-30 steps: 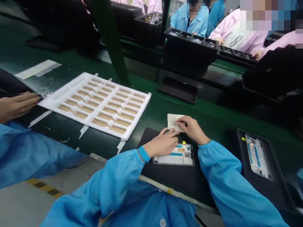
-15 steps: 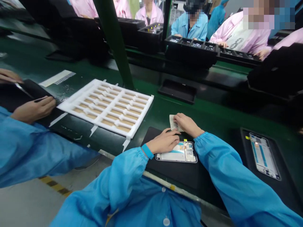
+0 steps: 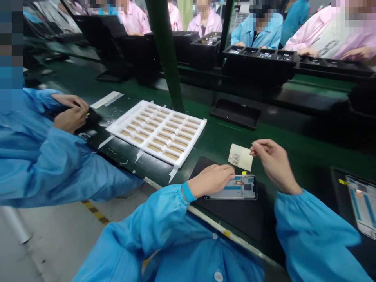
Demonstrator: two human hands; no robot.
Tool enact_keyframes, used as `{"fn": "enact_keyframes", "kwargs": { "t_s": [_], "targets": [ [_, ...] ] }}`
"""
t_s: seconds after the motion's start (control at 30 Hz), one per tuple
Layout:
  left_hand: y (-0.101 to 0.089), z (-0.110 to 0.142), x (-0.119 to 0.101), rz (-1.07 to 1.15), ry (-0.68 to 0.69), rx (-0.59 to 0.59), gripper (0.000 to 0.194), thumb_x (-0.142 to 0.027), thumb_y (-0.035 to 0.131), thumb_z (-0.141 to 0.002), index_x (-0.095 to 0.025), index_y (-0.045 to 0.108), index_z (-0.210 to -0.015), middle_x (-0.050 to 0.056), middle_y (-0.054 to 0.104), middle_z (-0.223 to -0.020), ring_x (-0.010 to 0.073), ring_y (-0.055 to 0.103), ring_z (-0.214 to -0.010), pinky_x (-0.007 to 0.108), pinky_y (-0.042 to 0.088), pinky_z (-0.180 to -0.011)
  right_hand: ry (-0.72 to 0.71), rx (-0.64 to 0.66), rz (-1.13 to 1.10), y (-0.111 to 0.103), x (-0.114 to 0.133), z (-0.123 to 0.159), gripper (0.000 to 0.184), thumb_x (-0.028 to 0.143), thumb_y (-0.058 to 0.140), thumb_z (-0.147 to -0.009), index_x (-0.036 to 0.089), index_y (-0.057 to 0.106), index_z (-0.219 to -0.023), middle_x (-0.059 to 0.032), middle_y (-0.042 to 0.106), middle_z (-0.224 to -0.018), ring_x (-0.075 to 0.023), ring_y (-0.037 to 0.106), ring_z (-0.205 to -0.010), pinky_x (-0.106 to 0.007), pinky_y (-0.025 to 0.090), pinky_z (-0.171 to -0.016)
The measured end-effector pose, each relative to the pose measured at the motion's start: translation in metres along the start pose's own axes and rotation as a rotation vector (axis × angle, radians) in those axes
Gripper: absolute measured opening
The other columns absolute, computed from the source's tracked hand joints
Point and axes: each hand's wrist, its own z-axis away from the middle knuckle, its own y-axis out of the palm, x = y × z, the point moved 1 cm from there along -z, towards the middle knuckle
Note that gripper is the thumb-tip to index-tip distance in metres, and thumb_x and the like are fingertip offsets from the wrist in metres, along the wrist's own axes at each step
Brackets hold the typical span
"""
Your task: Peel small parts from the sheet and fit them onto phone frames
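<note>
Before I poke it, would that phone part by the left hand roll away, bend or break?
The phone part probably won't roll, because it's flat and lies on a black mat. It's likely fairly stiff, as its rim looks straight. It may be easy to damage, since its inside is open, showing an orange bit and a blue strip.

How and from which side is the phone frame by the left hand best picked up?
Probably pinch the phone frame by its long edges near the right end, coming from the right: it lies flat on the black mat, that end is uncovered, and the left hand hides part of the other.
</note>
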Motion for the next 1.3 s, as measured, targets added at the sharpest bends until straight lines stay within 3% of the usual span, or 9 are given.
{"fn": "enact_keyframes", "kwargs": {
  "t_s": [0.1,0.23,0.37,0.5,0.8,0.93,1.03,1.13,1.3],
  "targets": [
    [-0.018,0.020,-0.014,-0.116,-0.046,0.008,0.019,-0.026,0.039,-0.103,-0.019,0.056,-0.105,0.001,0.071,-0.085,0.0198,0.071,-0.077,0.029,0.051,-0.068,0.007,0.000,0.023,-0.016,0.041,0.040,0.020,0.041,0.073,-0.081,0.024,0.065,-0.090,-0.0033,0.069,-0.081,-0.0193,0.068,-0.071,-0.032,0.059,-0.065],
    [-0.017,0.038,-0.023,-0.281,0.012,-0.071,0.015,-0.012,0.051,-0.096,-0.017,0.059,-0.108,0.002,0.073,-0.090,0.0193,0.071,-0.077,0.030,0.049,-0.068,-0.096,0.046,0.199,-0.020,0.069,0.092,0.011,0.039,0.072,-0.083,0.029,0.068,-0.086,-0.0020,0.071,-0.079,-0.0209,0.068,-0.069,-0.032,0.058,-0.059],
    [-0.001,0.045,-0.021,-0.117,0.088,-0.335,0.020,-0.020,0.052,-0.099,-0.016,0.059,-0.117,0.003,0.075,-0.105,0.0169,0.072,-0.089,0.030,0.053,-0.076,-0.174,0.162,0.309,-0.009,0.065,0.118,0.006,0.030,0.063,-0.092,0.029,0.069,-0.093,0.0001,0.073,-0.088,-0.0207,0.071,-0.078,-0.033,0.059,-0.068],
    [0.006,0.048,-0.020,0.047,0.135,-0.545,0.023,-0.024,0.061,-0.095,-0.017,0.061,-0.117,0.003,0.075,-0.108,0.0150,0.072,-0.093,0.029,0.054,-0.083,-0.077,0.180,0.284,-0.005,0.056,0.119,0.012,0.022,0.064,-0.091,0.026,0.067,-0.101,0.0015,0.074,-0.092,-0.0202,0.073,-0.085,-0.030,0.061,-0.076],
    [0.010,0.045,-0.026,0.042,0.160,-0.655,0.010,-0.013,0.061,-0.093,-0.019,0.067,-0.099,0.003,0.076,-0.101,0.0138,0.073,-0.089,0.028,0.055,-0.080,-0.025,0.146,0.192,0.010,0.054,0.120,0.013,0.023,0.065,-0.089,0.025,0.069,-0.101,-0.0002,0.076,-0.093,-0.0226,0.074,-0.085,-0.035,0.062,-0.078],
    [0.010,0.043,-0.026,-0.001,0.162,-0.659,0.010,-0.009,0.061,-0.091,-0.017,0.065,-0.097,0.004,0.076,-0.102,0.0143,0.073,-0.088,0.027,0.055,-0.078,-0.033,0.080,0.157,0.011,0.051,0.125,0.018,0.023,0.067,-0.089,0.026,0.069,-0.107,-0.0015,0.075,-0.098,-0.0202,0.072,-0.081,-0.032,0.060,-0.068],
    [0.009,0.042,-0.024,-0.021,0.157,-0.650,0.011,-0.008,0.062,-0.090,-0.017,0.063,-0.096,0.004,0.077,-0.100,0.0143,0.073,-0.085,0.027,0.054,-0.076,-0.144,-0.006,0.267,0.004,0.045,0.126,0.028,0.022,0.068,-0.090,0.028,0.066,-0.117,-0.0024,0.072,-0.110,-0.0209,0.068,-0.089,-0.037,0.058,-0.077],
    [0.008,0.041,-0.024,-0.055,0.149,-0.613,0.009,-0.012,0.060,-0.092,-0.018,0.065,-0.097,0.002,0.077,-0.097,0.0138,0.073,-0.082,0.027,0.053,-0.077,-0.249,0.006,0.312,-0.002,0.036,0.124,0.021,0.019,0.067,-0.090,0.028,0.067,-0.109,-0.0026,0.071,-0.107,-0.0231,0.065,-0.099,-0.041,0.055,-0.087],
    [0.005,0.038,-0.027,-0.098,0.108,-0.534,0.011,-0.016,0.055,-0.096,-0.019,0.066,-0.096,0.000,0.077,-0.095,0.0132,0.072,-0.080,0.027,0.052,-0.076,-0.331,0.053,0.217,0.000,0.023,0.121,0.015,0.013,0.059,-0.094,0.026,0.066,-0.098,-0.0023,0.072,-0.095,-0.0211,0.066,-0.092,-0.040,0.056,-0.080]
  ]
}}
